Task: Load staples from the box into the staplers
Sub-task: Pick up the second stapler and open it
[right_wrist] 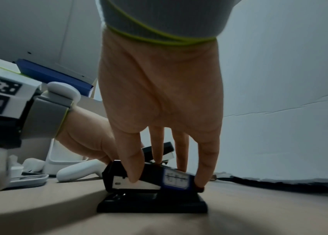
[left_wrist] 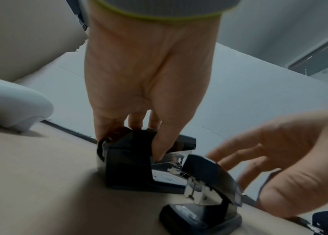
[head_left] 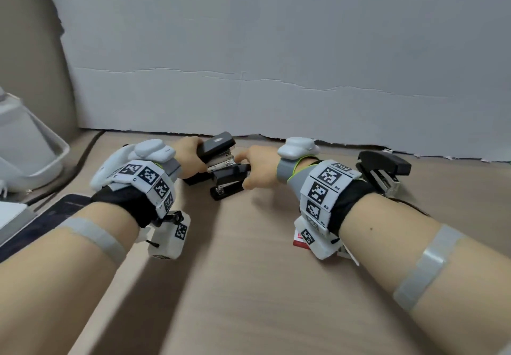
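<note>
From the head view, both hands are working up near 12 o'clock on the tan table, right against the white board. The left hand is wrapped around the big black stapler, lid tipped up so the metal staple rail shows. The right hand sits on a smaller black stapler just beside it, the two staplers touching or nearly so. A third stapler lies open over at 2 o'clock, well apart from the hands. A red-and-white box peeks out under the right wrist rig; can't tell if that's the staples.

Left wrist view: fingers curl over the big stapler's back end, thumb down by the rail, so it's a proper grip. The small stapler sits at 5 o'clock with the right hand reaching in.

Right wrist view: fingers clamp the small stapler from both sides, pinching it, base flat on the table.
</note>
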A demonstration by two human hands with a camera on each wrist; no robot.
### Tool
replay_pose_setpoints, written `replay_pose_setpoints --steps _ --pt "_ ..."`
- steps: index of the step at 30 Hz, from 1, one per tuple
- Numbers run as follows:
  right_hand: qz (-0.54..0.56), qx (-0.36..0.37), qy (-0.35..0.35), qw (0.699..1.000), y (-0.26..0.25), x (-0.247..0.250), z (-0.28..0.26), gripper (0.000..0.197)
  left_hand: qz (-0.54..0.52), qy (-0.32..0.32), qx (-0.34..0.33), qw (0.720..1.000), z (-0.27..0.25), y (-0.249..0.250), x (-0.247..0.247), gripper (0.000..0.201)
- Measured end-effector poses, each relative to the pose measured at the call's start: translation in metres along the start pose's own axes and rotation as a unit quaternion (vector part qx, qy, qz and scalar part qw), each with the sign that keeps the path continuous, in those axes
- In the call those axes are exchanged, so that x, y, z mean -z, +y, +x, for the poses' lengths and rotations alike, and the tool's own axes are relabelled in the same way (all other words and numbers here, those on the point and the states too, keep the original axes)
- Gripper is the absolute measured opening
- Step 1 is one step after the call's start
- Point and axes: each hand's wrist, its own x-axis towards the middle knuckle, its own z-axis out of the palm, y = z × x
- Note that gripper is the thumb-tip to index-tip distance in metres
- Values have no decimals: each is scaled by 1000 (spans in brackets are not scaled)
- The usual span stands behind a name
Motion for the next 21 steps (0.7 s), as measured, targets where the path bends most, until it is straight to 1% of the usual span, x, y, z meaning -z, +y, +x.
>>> replay_pose_setpoints --steps 2,4,6,9,14,16,18,21 --pt "-16 5 -8 1000 -7 -2 7 57 -20 16 -15 1000 0 1 -3 41" --pt "-43 8 -12 999 -18 -3 15 46 -44 19 -20 999 1 -3 -4 37" --pt "-75 8 -17 997 -21 -2 16 37 -67 19 -20 997 1 -2 -10 39" --pt "-127 9 -25 991 -23 2 13 33 -91 27 -15 995 -1 -2 -14 44" --pt "-132 -11 -44 990 -13 13 -4 34 -83 -10 -18 996 -6 0 -12 46" --pt "-157 -35 -47 986 0 19 -14 35 -67 -25 -28 997 -9 6 -12 49" --pt "-188 -62 -46 979 18 24 -26 40 -47 -38 -37 997 -14 17 -13 48" --pt "-165 -106 -38 980 42 30 -45 43 -29 -54 -45 997 -20 33 -16 47"
